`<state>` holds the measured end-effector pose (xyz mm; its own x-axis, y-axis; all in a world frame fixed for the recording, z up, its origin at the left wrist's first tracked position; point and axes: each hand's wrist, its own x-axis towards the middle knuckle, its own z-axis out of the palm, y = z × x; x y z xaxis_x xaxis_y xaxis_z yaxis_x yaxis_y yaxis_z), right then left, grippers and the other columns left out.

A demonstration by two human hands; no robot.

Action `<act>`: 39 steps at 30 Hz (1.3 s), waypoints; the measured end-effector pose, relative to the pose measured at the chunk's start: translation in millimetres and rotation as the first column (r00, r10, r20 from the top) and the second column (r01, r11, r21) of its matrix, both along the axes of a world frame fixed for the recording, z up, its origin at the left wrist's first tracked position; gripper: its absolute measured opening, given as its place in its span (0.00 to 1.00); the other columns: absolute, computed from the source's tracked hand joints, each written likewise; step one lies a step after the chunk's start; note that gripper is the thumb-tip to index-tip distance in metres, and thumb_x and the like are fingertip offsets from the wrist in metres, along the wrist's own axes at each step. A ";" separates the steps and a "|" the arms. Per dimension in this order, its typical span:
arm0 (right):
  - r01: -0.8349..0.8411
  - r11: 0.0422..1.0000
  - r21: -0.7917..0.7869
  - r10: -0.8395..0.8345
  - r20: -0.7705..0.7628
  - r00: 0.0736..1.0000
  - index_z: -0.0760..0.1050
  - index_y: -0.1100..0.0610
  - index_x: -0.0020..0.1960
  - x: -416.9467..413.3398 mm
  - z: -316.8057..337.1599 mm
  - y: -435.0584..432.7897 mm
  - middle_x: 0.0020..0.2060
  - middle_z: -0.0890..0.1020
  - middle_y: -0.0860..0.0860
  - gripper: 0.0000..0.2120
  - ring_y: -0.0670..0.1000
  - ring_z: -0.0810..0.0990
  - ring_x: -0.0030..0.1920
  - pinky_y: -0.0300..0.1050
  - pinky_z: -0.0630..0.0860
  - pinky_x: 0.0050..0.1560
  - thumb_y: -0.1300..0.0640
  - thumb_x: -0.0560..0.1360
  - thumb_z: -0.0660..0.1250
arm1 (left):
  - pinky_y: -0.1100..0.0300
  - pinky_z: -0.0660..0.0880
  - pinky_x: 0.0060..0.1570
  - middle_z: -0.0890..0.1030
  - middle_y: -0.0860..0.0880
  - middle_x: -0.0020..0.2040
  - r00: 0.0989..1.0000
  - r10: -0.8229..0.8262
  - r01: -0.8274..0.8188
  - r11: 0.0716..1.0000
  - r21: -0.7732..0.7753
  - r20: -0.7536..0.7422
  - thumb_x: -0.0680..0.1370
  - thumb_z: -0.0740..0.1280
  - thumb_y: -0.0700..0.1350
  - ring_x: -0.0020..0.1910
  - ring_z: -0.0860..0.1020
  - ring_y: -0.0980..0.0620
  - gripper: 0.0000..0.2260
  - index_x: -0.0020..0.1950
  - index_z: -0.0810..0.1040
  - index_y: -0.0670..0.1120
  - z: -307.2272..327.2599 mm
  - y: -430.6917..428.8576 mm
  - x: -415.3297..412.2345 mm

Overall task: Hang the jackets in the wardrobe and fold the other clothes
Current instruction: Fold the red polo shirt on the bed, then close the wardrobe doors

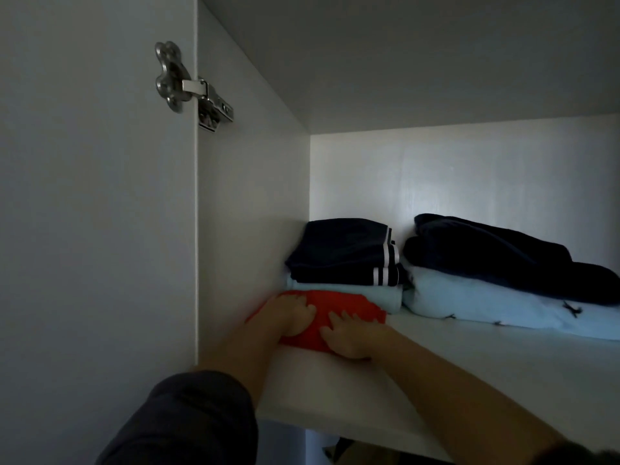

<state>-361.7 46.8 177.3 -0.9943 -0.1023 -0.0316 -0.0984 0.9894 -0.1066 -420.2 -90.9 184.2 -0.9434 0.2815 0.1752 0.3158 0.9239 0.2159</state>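
Overhead, we are pressing a folded red garment [349,307] down at the left front of the wardrobe shelf [469,357]. Our left hand [292,318] and right hand [347,337] are lying flat on it, fingers extended, gripping nothing. Just behind, a navy striped garment [342,253] is sitting on a pale blue garment [379,295].

Found folded red cloth garment [355,305] partly covered by left hand [292,317] and right hand [347,338] — cannot see its near edge in full. Noted folded pale blue garment [375,296] mostly buried under navy folded stack with white stripes [342,253]. Logged pale blue fabric with small dark motifs [486,307] and dark navy bundle [496,256] above it as cut off at right edge; motifs too small to read. Cannot identify dark shapes [345,448] below white shelf [469,380].
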 end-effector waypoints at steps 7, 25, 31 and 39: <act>-0.003 0.999 -0.051 -0.003 -0.125 0.992 0.47 0.52 0.78 4.7 -5.7 3.5 0.77 0.54 0.55 0.28 0.56 0.53 0.76 0.63 0.45 0.73 0.42 0.81 0.42 | 0.50 0.58 0.71 0.64 0.40 0.73 0.965 0.094 -0.090 0.996 0.027 -0.245 0.81 0.44 0.55 0.70 0.64 0.42 0.26 0.74 0.61 0.44 -14.3 2.8 -4.5; -0.243 0.936 -0.254 0.151 -0.331 0.931 0.60 0.53 0.74 326.4 -13.1 -66.0 0.73 0.64 0.50 0.23 0.51 0.61 0.72 0.56 0.47 0.75 0.49 0.82 0.53 | 0.56 0.61 0.67 0.75 0.44 0.64 0.807 0.228 -0.228 0.971 0.068 -0.545 0.76 0.62 0.42 0.64 0.72 0.44 0.15 0.63 0.75 0.44 -3.8 -97.1 385.5; -0.454 0.800 -0.392 0.329 -0.346 0.879 0.60 0.53 0.74 437.2 -37.1 -144.4 0.71 0.67 0.51 0.25 0.53 0.65 0.71 0.49 0.61 0.71 0.52 0.79 0.59 | 0.37 0.54 0.69 0.64 0.36 0.73 0.522 0.111 -0.306 0.950 -0.064 -0.845 0.63 0.73 0.37 0.73 0.57 0.33 0.26 0.61 0.76 0.42 18.5 -167.4 513.1; -0.474 0.648 -0.596 0.339 -0.332 0.880 0.44 0.51 0.78 496.6 -48.1 -257.1 0.77 0.53 0.46 0.40 0.46 0.52 0.76 0.42 0.54 0.74 0.48 0.75 0.66 | 0.51 0.60 0.71 0.54 0.38 0.76 0.844 0.365 -0.032 0.766 0.643 -0.393 0.75 0.65 0.35 0.75 0.57 0.40 0.38 0.77 0.43 0.41 36.3 -249.1 552.9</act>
<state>134.9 -210.3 129.2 -0.8271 -0.4245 0.3684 -0.5574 0.5350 -0.6349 132.7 -340.1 220.5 -0.7112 -0.2218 0.6671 0.3528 0.7082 0.6116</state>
